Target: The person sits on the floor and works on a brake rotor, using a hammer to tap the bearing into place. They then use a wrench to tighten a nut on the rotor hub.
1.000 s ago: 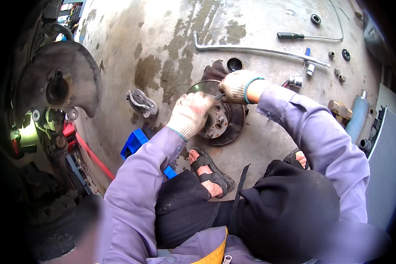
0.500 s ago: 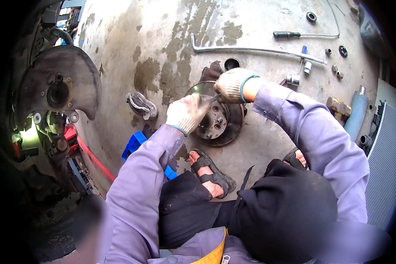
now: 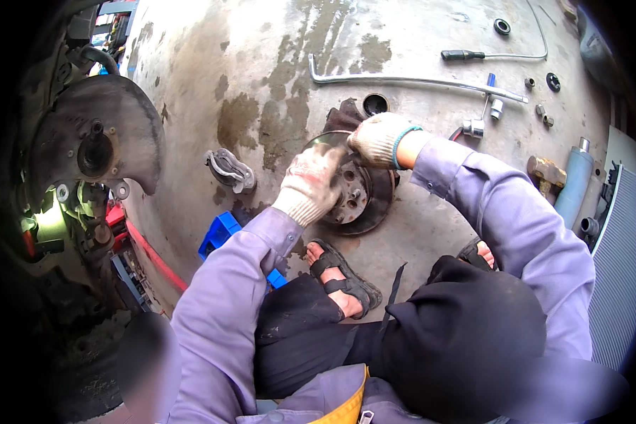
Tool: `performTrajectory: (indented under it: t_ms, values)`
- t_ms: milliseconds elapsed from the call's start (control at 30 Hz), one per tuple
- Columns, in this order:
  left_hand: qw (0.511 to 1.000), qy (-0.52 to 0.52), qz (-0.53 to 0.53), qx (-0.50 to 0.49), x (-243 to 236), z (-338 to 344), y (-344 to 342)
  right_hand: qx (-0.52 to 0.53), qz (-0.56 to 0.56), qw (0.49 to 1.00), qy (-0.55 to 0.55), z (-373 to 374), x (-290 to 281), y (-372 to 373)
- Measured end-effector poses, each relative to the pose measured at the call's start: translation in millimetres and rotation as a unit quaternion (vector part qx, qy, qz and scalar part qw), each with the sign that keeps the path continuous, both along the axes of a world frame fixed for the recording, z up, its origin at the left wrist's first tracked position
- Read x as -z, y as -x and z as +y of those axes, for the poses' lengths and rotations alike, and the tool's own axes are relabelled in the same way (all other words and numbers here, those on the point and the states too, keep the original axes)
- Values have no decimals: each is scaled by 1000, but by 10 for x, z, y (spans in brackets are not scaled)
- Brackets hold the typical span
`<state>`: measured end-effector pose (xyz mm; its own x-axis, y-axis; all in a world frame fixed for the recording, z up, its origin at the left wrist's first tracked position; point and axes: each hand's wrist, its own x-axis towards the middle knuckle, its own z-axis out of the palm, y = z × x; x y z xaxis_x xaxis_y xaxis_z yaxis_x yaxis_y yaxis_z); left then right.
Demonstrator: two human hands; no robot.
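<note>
A rusty brake disc point(image 3: 381, 191) with a studded hub point(image 3: 353, 198) lies on the floor in front of me. My left hand point(image 3: 311, 180), in a soiled knit glove, is over the disc's left side, its fingers smeared by motion. At the disc's far edge is my right hand point(image 3: 378, 140), gloved and closed with its fingers curled down; what it grips is hidden. A dark cloth point(image 3: 343, 115) lies against the far side of the disc, beside a dark round cup point(image 3: 375, 104).
A vehicle's hub with a splash shield point(image 3: 131, 127) stands at the left. Brake pads point(image 3: 231, 172) and a blue bin point(image 3: 219, 233) lie left of the disc. Beyond are a long bar point(image 3: 417, 81) and sockets point(image 3: 475, 128); a hammer point(image 3: 544, 171) and radiator point(image 3: 622, 247) are right.
My left hand has shifted slightly and turned, its back now showing more. A dark shaft between the hands no longer shows. My right hand stays at the disc's far edge.
</note>
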<state>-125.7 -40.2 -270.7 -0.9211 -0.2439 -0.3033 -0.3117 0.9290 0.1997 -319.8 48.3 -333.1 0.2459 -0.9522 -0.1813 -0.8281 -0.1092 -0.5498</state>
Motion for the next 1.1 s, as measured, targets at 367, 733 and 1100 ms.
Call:
performTrajectory:
  t_ms: [367,733,1100]
  values:
    - [966,-10,-239,-102,-73,-43,115,22,-9,998,-59,40,181,-56]
    - [963,29,-261,-66,-4,-42,119,37,-9,998,41,17,158,-38]
    - [990,78,-83,85,159,-80,-59,86,-78,993,-34,-158,196,-25]
